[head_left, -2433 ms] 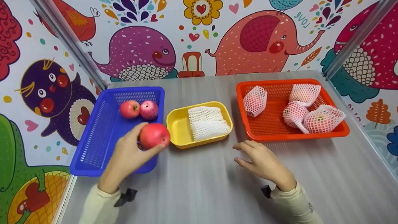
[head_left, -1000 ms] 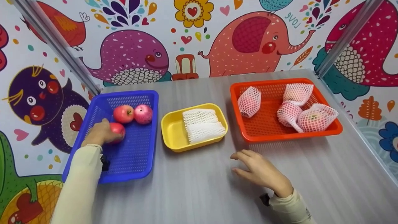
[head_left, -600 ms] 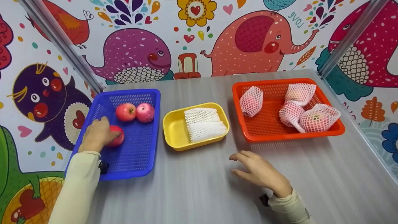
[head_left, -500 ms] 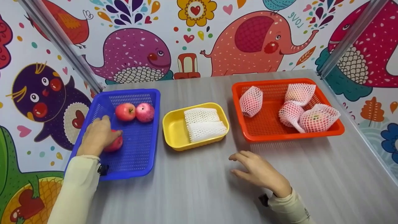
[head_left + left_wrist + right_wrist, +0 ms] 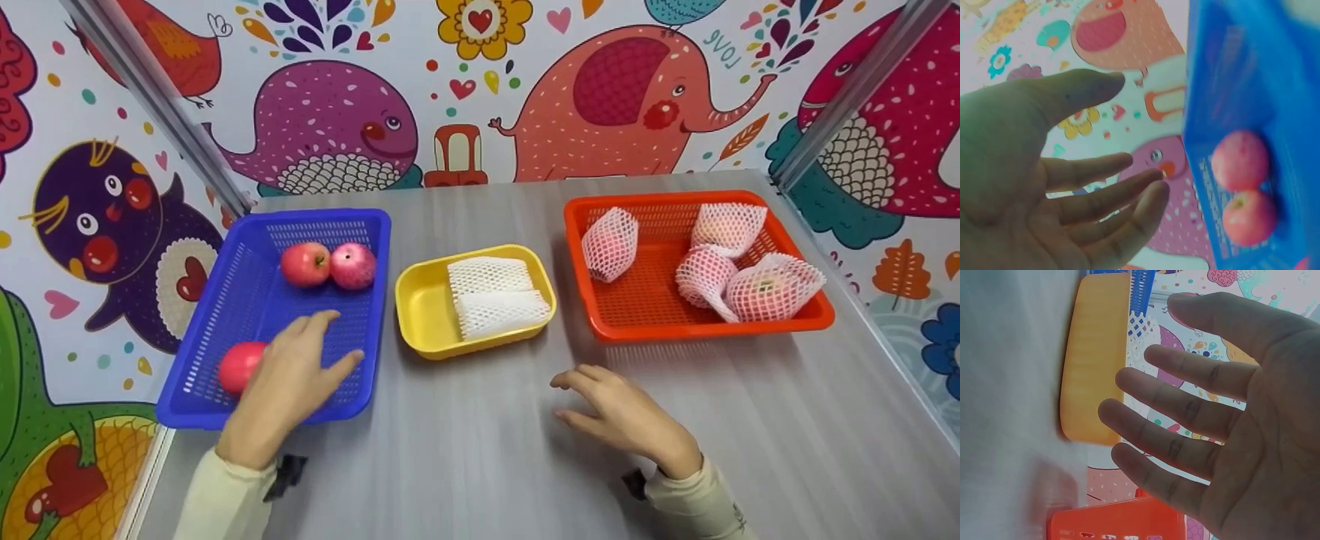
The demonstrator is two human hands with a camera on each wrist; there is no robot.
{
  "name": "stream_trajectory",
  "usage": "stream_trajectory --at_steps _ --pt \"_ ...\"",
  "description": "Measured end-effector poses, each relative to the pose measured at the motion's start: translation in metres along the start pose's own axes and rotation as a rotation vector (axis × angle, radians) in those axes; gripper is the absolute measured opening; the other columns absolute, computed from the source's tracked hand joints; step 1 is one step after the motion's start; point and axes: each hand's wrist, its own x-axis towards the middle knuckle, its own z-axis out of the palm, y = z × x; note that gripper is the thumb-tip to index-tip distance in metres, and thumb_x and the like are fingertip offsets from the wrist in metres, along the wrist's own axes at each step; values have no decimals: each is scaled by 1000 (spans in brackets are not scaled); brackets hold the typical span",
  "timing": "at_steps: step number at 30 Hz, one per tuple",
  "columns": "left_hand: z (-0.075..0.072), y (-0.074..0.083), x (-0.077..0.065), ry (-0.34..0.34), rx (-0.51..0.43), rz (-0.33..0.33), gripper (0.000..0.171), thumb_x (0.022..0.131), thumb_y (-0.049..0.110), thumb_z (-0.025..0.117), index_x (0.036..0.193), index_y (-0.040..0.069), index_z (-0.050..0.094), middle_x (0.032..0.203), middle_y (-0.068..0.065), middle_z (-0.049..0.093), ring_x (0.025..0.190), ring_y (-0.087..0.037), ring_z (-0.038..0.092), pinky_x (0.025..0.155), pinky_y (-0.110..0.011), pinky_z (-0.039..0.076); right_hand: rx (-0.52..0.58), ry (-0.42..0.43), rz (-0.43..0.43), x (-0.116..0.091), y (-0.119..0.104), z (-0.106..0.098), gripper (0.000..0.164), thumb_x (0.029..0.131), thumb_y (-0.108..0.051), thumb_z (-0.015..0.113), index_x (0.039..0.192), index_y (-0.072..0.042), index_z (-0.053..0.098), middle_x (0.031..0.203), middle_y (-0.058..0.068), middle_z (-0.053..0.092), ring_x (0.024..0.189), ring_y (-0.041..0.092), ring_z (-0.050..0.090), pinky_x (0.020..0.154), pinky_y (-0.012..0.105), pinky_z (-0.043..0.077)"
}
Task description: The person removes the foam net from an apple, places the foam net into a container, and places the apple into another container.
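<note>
My left hand (image 5: 289, 379) hovers over the front of the blue basket (image 5: 379, 315), its fingers spread and nothing in its grasp. Partly behind that hand, a red apple (image 5: 238, 367) lies at the basket's front left. Toward the back, two more apples sit side by side, a red one (image 5: 305, 265) and a speckled pink one (image 5: 352, 266). My right hand (image 5: 626, 412) is held over the table in front of the orange-red basket (image 5: 697, 332), fingers relaxed and holding nothing. Its palm and loosely bent fingers (image 5: 1179, 410) fill much of the right wrist view.
Between the baskets stands a yellow tub (image 5: 426, 315) with white foam net sleeves (image 5: 499, 296) inside. Several net-wrapped fruits, one (image 5: 611, 244) at the left, lie in the orange-red basket. Patterned wall panels (image 5: 465, 90) bound the table's back and sides.
My left hand carried the red apple from beside the yellow tub into the blue basket, let it go at the front left and drew back toward the right. The right hand moved slightly nearer me.
</note>
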Motion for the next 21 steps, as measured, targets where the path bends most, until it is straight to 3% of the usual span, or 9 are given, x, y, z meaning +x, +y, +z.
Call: stream_trajectory --at_steps 9,14,21 --pt "40 17 -31 116 -35 187 60 80 24 86 129 -2 61 120 -20 64 111 -40 59 97 -54 45 5 5 -4 0 -1 3 32 90 -25 77 117 -11 67 107 2 66 99 17 62 83 39 54" --pt "54 22 -42 83 -30 228 58 80 26 85 127 1 62 120 -14 64 111 -35 58 97 -51 45 -1 7 -11 -1 -2 5 32 90 -26 77 116 -12 67 106 2 67 99 17 62 83 39 54" --pt "57 24 -49 53 -31 235 56 83 30 83 128 4 62 121 -10 64 114 -32 56 98 -50 45 0 10 -15 -2 -2 5 32 88 -24 78 116 -12 67 106 2 67 99 17 62 83 39 55"
